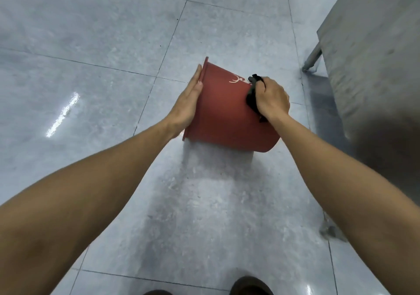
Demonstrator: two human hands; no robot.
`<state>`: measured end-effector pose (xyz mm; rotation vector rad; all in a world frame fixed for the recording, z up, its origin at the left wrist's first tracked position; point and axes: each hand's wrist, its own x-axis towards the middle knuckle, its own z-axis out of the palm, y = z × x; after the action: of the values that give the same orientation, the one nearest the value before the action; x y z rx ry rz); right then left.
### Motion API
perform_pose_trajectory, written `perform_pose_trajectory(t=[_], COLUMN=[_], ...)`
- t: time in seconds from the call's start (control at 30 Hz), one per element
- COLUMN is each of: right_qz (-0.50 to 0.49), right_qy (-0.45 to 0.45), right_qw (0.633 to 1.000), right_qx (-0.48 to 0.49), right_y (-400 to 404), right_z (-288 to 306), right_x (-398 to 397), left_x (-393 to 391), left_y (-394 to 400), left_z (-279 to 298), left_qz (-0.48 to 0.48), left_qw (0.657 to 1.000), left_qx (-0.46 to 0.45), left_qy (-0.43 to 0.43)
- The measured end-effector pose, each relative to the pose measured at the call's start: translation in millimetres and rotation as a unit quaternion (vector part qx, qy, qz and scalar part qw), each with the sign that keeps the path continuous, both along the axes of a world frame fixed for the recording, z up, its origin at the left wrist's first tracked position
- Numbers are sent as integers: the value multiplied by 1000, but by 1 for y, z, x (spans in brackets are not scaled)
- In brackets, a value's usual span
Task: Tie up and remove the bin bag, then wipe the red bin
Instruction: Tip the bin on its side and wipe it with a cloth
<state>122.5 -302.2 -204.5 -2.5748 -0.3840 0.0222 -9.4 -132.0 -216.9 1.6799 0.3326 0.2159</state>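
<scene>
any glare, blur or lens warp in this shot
Head view: bright glare streak on the glossy floor at left; a soft shadow under the red bin; wide-angle warp bends the tile lines and stretches the forearms; a dark smudge at right blurs the grey cabinet; edges look soft.

The red bin (pixel 225 112) is tipped on its side up off the grey tile floor, rim pointing left and base to the right, with a pale squiggly logo on its wall near the base. A crumpled black cloth (pixel 252 96) is pressed against the wall just beside that logo.
</scene>
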Motion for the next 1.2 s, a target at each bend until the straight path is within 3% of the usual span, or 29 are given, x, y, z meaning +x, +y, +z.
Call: perform_pose_trajectory(t=[0.1, 0.23, 0.4, 0.63, 0.8, 0.97, 1.2], right_qz=[-10, 12, 112, 251, 264, 175, 33], right_qy=[69, 67, -82, -280, -350, -313, -185], right_qw=[997, 997, 990, 926, 893, 928, 981], right_qx=[-40, -40, 18, -47, -100, -97, 57], right_y=[22, 43, 76, 50, -6, -52, -28], right_z=[8, 12, 2, -55, -103, -109, -49], right_x=[20, 24, -8, -64, -69, -55, -8], left_x=[-6, 11, 32, 39, 35, 32, 31], left_y=[2, 9, 16, 17, 9, 1, 0], left_z=[-10, -8, -7, 0, 2, 2, 0], left_qz=[0, 29, 48, 52, 67, 79, 85], left_qw=[1000, 999, 998, 998, 998, 996, 995], left_qx=[4, 2, -21, -40, -4, 19, 25], left_qy=[-14, -18, -19, -4, -15, -27, -38])
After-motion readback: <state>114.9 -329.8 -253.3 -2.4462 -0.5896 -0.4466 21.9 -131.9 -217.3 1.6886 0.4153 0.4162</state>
